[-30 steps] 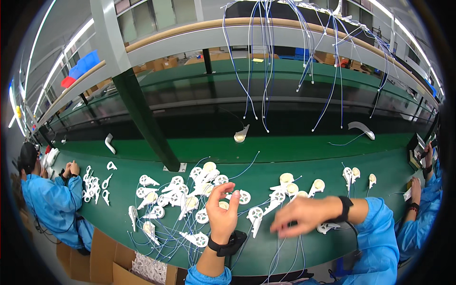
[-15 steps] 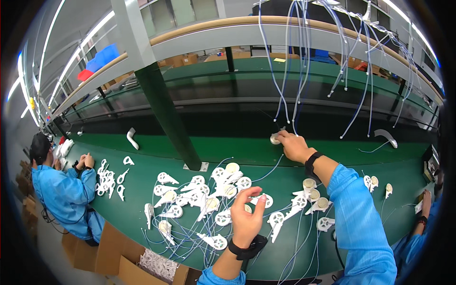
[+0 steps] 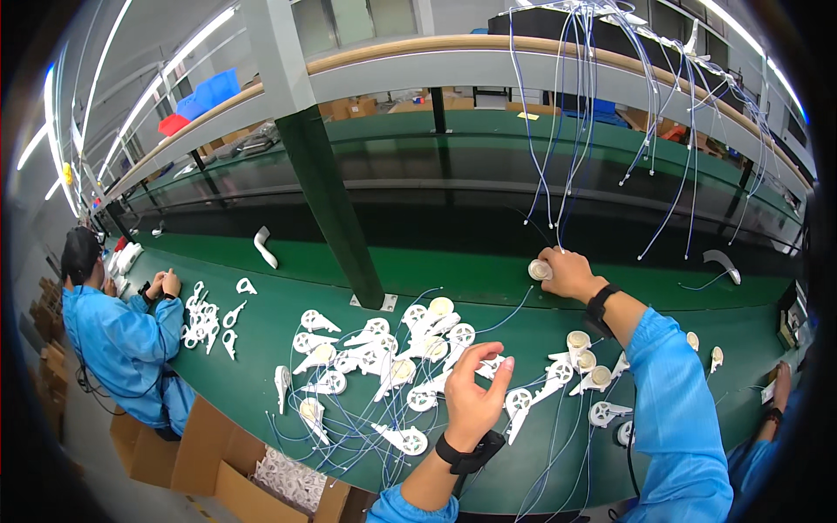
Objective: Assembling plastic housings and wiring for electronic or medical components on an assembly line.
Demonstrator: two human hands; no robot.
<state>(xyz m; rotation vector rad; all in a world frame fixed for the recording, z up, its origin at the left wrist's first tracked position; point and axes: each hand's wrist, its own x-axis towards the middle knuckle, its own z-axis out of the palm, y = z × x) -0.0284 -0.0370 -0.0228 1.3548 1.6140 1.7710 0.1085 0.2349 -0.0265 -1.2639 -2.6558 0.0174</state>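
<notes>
My right hand (image 3: 572,275) reaches out over the far part of the green bench and grips a round, cream-coloured disc (image 3: 540,269) at its edge. The rest of that piece is hidden by my fingers. Nearer to me, my left hand (image 3: 475,397) is raised over the bench, fingers curved and apart, holding nothing. Under and left of it lies a loose heap of white plastic parts (image 3: 404,440) with spoked wheel ends and thin blue-white wires; some carry similar cream discs. A smaller group of these parts (image 3: 559,373) lies right of my left hand.
A green post (image 3: 327,200) rises from the bench. Thin cables (image 3: 575,131) hang from the rail ahead. At left a co-worker in blue (image 3: 118,349) handles something beside white rings (image 3: 200,322). An open cardboard box (image 3: 205,449) stands below. Another person's hand (image 3: 782,383) is at far right.
The view has shifted, so the scene sits further right. My right hand has drawn the disc slightly right and nearer. My left hand stays raised over the parts.
</notes>
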